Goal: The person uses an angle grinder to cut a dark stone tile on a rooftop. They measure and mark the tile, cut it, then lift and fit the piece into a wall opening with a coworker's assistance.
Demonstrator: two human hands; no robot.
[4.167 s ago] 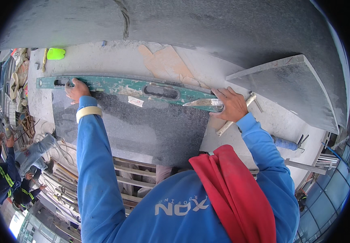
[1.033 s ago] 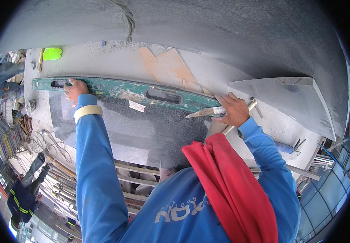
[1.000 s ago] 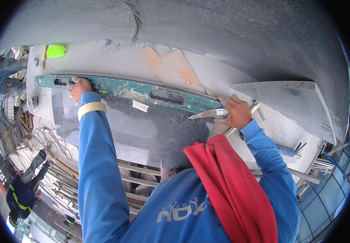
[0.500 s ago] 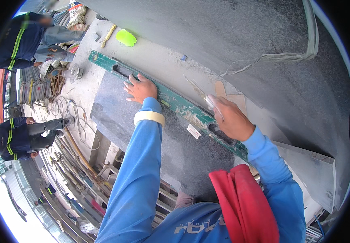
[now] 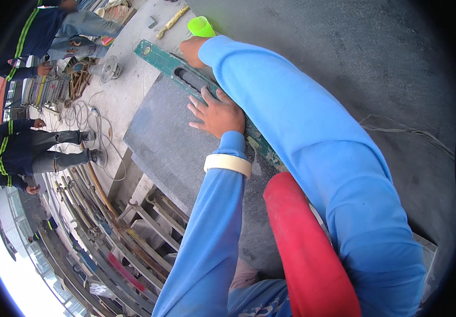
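A long green spirit level (image 5: 160,59), worn and spotted, lies along the edge of a dark grey stone slab (image 5: 167,132). My left hand (image 5: 220,113) rests on the slab and the level's side with its fingers spread, just below the level's oblong hole. A pale band circles that wrist. My right hand (image 5: 192,51) is stretched across to the level's far end, its fingers curled down beside the level's outer edge. What it holds is hidden behind the hand. Close beyond it sits a bright lime-green curved piece (image 5: 201,26).
A large dark grey panel (image 5: 333,42) fills the right. A yellowish stick (image 5: 173,22) and a small grey block (image 5: 152,22) lie beyond the level. On the left are metal pipes (image 5: 127,248), cables (image 5: 98,113), an angle grinder-like tool (image 5: 110,68) and two people in reflective-striped jackets.
My right hand has swung left and away along the level to its far end; the thin pointed tool it held is now out of sight. The left hand stays spread on the level.
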